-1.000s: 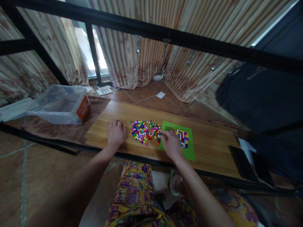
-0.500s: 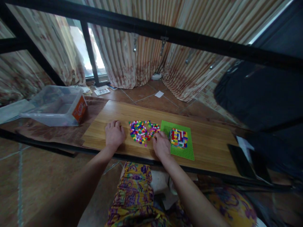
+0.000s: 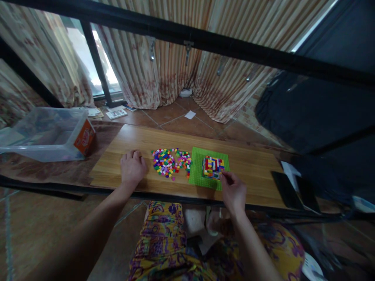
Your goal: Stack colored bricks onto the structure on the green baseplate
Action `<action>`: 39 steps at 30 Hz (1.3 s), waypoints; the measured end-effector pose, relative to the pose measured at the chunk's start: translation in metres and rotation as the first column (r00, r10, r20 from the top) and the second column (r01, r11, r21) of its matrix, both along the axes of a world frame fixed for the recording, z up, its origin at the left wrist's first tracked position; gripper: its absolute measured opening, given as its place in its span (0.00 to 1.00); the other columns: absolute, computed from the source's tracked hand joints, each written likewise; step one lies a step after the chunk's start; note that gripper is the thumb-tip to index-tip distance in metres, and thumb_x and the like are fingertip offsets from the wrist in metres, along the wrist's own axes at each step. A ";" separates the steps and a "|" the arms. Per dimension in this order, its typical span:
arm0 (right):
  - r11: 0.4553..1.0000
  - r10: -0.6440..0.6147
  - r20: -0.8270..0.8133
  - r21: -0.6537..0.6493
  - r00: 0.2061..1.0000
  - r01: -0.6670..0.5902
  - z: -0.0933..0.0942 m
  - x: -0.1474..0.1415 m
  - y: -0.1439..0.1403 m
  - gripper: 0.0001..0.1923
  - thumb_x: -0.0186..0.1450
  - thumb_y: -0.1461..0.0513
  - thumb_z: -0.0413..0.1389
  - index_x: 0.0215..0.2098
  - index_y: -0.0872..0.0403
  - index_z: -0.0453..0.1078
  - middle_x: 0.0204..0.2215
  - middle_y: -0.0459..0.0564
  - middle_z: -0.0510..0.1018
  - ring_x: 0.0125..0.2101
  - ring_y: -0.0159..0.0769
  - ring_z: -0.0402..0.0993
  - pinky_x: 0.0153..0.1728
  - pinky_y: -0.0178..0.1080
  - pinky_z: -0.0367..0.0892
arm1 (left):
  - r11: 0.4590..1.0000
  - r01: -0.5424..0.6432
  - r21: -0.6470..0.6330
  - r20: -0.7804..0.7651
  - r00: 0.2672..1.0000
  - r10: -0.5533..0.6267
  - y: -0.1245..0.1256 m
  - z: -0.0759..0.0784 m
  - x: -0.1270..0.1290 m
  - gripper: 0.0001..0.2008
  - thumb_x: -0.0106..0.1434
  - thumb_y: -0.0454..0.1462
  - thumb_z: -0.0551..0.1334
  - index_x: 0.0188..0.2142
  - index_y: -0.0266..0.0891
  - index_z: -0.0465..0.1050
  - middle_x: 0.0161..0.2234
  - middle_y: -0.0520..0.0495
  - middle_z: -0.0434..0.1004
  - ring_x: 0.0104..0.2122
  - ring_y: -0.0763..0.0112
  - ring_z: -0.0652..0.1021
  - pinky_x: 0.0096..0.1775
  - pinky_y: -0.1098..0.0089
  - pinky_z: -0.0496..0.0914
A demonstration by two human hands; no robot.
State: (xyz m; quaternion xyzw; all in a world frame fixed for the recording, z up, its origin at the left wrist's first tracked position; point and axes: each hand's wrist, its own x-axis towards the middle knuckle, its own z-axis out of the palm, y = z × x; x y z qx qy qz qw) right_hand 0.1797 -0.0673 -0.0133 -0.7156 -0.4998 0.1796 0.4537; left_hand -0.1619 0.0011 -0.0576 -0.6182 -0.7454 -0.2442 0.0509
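Observation:
My left hand (image 3: 133,167) rests on the wooden board (image 3: 111,164), fingers loosely spread with nothing in them, left of a pile of small coloured toy bricks (image 3: 164,162). On a green studded baseplate (image 3: 197,171) stands a squarish, many-coloured brick structure (image 3: 213,167) built in layers. My right hand (image 3: 234,189) is at the structure's front right corner. Its thumb and index finger are pinched together there; whatever they hold is too small and hidden to make out. The hand covers the baseplate's near right corner.
A clear plastic bin (image 3: 47,134) with an orange label stands left of the board. Dark flat panels (image 3: 287,189) lie at the board's right end. A black metal rail (image 3: 175,33) crosses above, in front of striped curtains (image 3: 172,74).
My right hand has moved from the brick pile rightward to the structure's front right corner. My left hand stays on the board. The whole view has shifted slightly.

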 end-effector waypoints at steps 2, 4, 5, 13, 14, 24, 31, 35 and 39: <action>0.998 -0.059 0.058 -0.025 0.997 0.060 -0.005 0.016 0.002 0.18 0.60 0.51 0.55 0.37 0.56 0.76 0.32 0.56 0.82 0.32 0.42 0.76 0.37 0.41 0.67 | 1.000 -0.003 -0.010 -0.008 1.000 0.003 0.000 0.000 0.000 0.15 0.63 0.37 0.51 0.43 0.34 0.72 0.48 0.33 0.73 0.48 0.48 0.71 0.49 0.52 0.63; 0.994 -0.094 0.114 -0.050 0.989 0.100 -0.009 0.024 0.006 0.18 0.60 0.52 0.54 0.36 0.57 0.77 0.31 0.57 0.82 0.31 0.42 0.76 0.35 0.41 0.67 | 1.000 -0.005 -0.020 -0.008 1.000 0.005 0.000 0.001 0.000 0.16 0.63 0.37 0.51 0.44 0.34 0.72 0.48 0.32 0.73 0.48 0.48 0.71 0.50 0.51 0.63; 0.992 -0.101 0.131 -0.058 0.986 0.110 -0.010 0.025 0.009 0.18 0.60 0.52 0.54 0.36 0.57 0.77 0.31 0.57 0.82 0.30 0.42 0.76 0.35 0.41 0.66 | 1.000 -0.004 -0.025 -0.006 1.000 0.004 0.000 0.002 0.000 0.16 0.63 0.37 0.51 0.44 0.33 0.72 0.49 0.32 0.72 0.48 0.48 0.71 0.50 0.51 0.63; 0.997 -0.075 0.027 -0.014 0.997 0.075 -0.013 0.023 0.020 0.20 0.59 0.51 0.56 0.36 0.58 0.79 0.31 0.58 0.82 0.31 0.42 0.76 0.35 0.40 0.67 | 1.000 -0.002 -0.020 -0.030 1.000 0.001 -0.001 0.004 0.001 0.16 0.63 0.38 0.51 0.43 0.34 0.72 0.48 0.33 0.73 0.47 0.48 0.71 0.49 0.52 0.63; 0.998 -0.070 0.010 -0.006 0.997 0.070 -0.015 0.024 0.021 0.20 0.58 0.51 0.56 0.36 0.58 0.79 0.32 0.58 0.82 0.32 0.42 0.76 0.35 0.40 0.67 | 1.000 -0.003 -0.021 -0.030 1.000 0.003 -0.001 0.004 0.001 0.16 0.63 0.38 0.51 0.43 0.34 0.72 0.47 0.33 0.73 0.47 0.48 0.71 0.49 0.52 0.63; 0.981 -0.194 -0.599 -0.103 0.777 0.165 -0.024 0.030 0.034 0.19 0.40 0.53 0.67 0.26 0.55 0.75 0.18 0.42 0.74 0.18 0.26 0.64 0.18 0.30 0.58 | 0.999 -0.003 -0.041 -0.041 0.999 0.001 -0.001 0.004 0.001 0.16 0.63 0.37 0.51 0.44 0.33 0.72 0.48 0.32 0.73 0.48 0.48 0.71 0.50 0.52 0.63; 0.975 -0.218 -0.665 -0.186 0.714 0.125 -0.022 0.033 0.036 0.18 0.37 0.56 0.69 0.25 0.55 0.74 0.16 0.40 0.73 0.16 0.24 0.64 0.15 0.27 0.58 | 1.000 -0.004 -0.024 -0.057 0.998 0.002 0.000 0.002 0.001 0.15 0.63 0.37 0.51 0.44 0.33 0.72 0.48 0.33 0.73 0.47 0.49 0.72 0.50 0.53 0.63; 0.979 -0.196 -0.659 -0.166 0.726 0.115 -0.022 0.031 0.036 0.16 0.40 0.56 0.68 0.25 0.54 0.74 0.16 0.40 0.73 0.16 0.24 0.64 0.15 0.28 0.60 | 1.000 0.002 -0.020 -0.059 0.998 -0.003 0.000 0.001 0.001 0.15 0.63 0.37 0.51 0.44 0.33 0.72 0.48 0.33 0.73 0.48 0.49 0.72 0.50 0.53 0.63; 0.983 -0.163 -0.680 -0.171 0.714 0.062 -0.022 0.031 0.036 0.18 0.39 0.56 0.69 0.25 0.55 0.73 0.17 0.40 0.72 0.16 0.24 0.64 0.16 0.29 0.62 | 1.000 0.001 -0.019 -0.035 0.999 -0.001 0.001 0.002 0.000 0.16 0.63 0.37 0.51 0.45 0.33 0.71 0.48 0.33 0.73 0.48 0.49 0.72 0.51 0.52 0.63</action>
